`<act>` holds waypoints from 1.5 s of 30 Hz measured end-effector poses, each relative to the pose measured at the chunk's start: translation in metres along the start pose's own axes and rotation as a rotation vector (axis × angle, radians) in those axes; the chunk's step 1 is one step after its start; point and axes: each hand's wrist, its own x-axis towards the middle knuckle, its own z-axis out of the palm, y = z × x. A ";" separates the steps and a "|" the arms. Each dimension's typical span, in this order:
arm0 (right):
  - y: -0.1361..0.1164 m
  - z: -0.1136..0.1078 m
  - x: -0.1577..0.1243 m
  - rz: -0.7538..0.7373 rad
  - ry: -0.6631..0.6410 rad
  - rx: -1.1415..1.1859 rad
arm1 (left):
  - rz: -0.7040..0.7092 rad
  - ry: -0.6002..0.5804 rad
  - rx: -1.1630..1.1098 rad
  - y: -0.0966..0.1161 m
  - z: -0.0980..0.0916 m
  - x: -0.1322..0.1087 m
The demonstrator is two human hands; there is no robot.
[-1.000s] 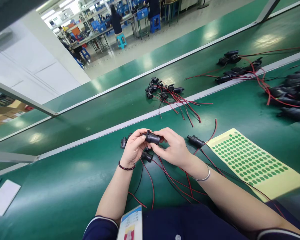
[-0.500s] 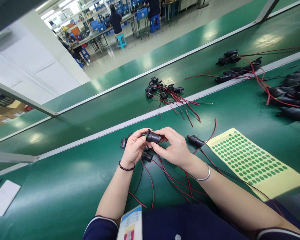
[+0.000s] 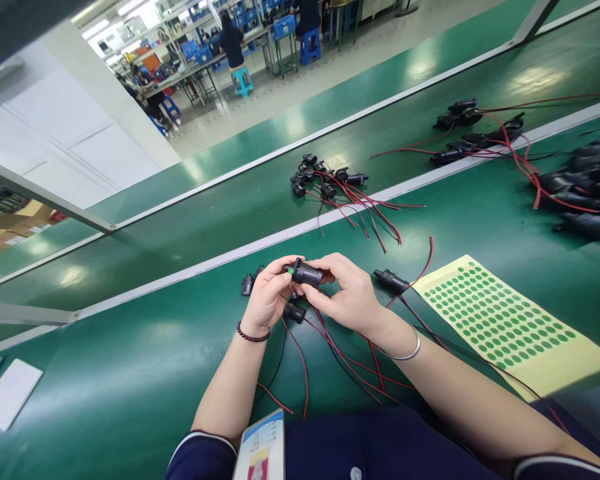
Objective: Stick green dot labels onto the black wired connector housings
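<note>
Here we are, mid-table, and both my hands are on one black cylindrical part (image 3: 307,274), held between them above the green table (image 3: 155,373). The fingers of my left hand (image 3: 266,293) grip its left end, thumb toward me, and right by that thumb tip sits a bright green dot (image 3: 291,271). My right hand (image 3: 347,293) has the other end, fingers curled around it and thumb along its lower side — a grasp from both ends, the part lying nearly level.

Just below, another black part (image 3: 295,313) rests near my left hand, and one more (image 3: 247,285) peeks out on its far side. Red and black wires (image 3: 306,373) trail toward my dark blue shirt (image 3: 380,440).

Over to the right, a loose black part (image 3: 392,282) lies just beside the corner of a pale yellow sheet (image 3: 573,373) — rows of green dots (image 3: 510,327) all across it. Beyond my hands there's a cluster of black parts (image 3: 327,191), its red wires fanned over the white strip (image 3: 260,245), and a bigger, blurrier heap (image 3: 593,227) crowds the right edge.
</note>
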 end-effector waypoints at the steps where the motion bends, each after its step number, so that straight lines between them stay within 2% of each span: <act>1: 0.000 0.000 0.000 -0.001 0.003 -0.001 | -0.003 0.000 -0.004 0.001 0.001 0.000; 11: 0.002 0.003 -0.004 -0.050 0.066 -0.022 | -0.063 -0.045 -0.084 0.005 0.006 -0.004; 45: 0.008 0.008 -0.011 -0.115 0.112 0.031 | -0.061 -0.067 -0.168 0.006 0.009 -0.010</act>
